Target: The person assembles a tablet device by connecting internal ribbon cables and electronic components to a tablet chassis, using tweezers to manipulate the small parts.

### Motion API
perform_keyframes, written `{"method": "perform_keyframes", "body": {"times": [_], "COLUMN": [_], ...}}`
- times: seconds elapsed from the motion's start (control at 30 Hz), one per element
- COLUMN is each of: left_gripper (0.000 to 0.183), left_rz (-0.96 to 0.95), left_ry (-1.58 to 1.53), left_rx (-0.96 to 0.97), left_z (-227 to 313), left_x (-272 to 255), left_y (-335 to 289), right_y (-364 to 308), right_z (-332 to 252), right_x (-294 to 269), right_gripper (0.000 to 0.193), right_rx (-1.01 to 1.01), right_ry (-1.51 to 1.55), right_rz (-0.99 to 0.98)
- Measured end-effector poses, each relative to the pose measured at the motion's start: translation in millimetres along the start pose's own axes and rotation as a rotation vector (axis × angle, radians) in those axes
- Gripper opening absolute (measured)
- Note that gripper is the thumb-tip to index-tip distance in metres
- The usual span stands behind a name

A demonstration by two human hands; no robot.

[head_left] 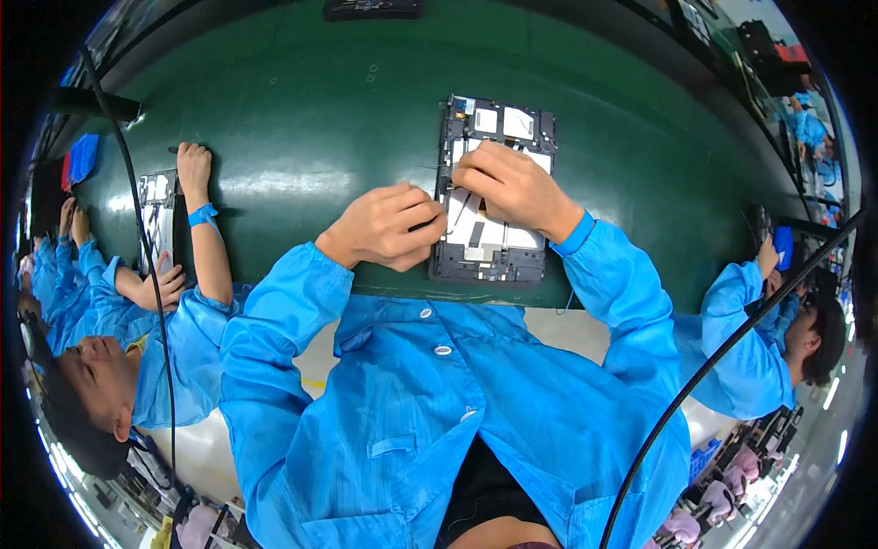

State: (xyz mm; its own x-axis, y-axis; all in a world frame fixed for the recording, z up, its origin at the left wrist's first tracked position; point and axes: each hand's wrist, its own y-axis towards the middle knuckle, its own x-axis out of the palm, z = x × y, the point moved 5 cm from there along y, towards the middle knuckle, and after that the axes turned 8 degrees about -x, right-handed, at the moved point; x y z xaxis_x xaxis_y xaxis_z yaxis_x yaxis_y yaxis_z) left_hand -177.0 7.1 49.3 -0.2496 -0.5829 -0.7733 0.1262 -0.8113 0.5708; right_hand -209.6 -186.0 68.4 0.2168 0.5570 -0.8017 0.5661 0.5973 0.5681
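An opened tablet (498, 261) lies on the green bench top right in front of me, its inside facing up. White panels fill most of its black frame, with small parts along the top and bottom ends. My left hand (393, 227) is closed at the tablet's left edge, fingertips pressed together; anything in them is too small to make out. Across the tablet's upper middle reaches my right hand (512, 188), its fingers curled and pinched near the left side. What it grips is hidden beneath the fingers. A blue band (574, 234) circles my right wrist.
The green bench (302, 119) runs left and right. On the left a co-worker's hands (194, 169) work at another opened tablet (157, 220). Another person (750, 329) sits at the right. A dark device (372, 8) lies at the far edge. Black cables (732, 366) hang across the view.
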Motion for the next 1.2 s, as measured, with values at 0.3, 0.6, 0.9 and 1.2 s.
{"method": "perform_keyframes", "body": {"times": [0.3, 0.6, 0.9, 1.2], "left_gripper": [0.041, 0.039, 0.038, 0.038], "left_rz": [0.015, 0.040, 0.013, 0.041], "left_ry": [-0.023, -0.041, -0.087, -0.085], "left_rx": [0.022, 0.030, 0.013, 0.027], "left_z": [1, -2, -3, -3], "left_x": [1, -2, -2, -3], "left_y": [0, -1, -1, -2], "right_y": [6, 6, -13, -16], "right_z": [2, 15, 18, 18], "right_x": [-5, -14, -17, -18], "right_gripper": [0.026, 0.032, 0.042, 0.040], "right_rx": [-0.032, 0.043, 0.168, 0.193], "right_ry": [-0.032, -0.074, -0.004, 0.011], "right_rz": [0.049, 0.067, 0.147, 0.214]}}
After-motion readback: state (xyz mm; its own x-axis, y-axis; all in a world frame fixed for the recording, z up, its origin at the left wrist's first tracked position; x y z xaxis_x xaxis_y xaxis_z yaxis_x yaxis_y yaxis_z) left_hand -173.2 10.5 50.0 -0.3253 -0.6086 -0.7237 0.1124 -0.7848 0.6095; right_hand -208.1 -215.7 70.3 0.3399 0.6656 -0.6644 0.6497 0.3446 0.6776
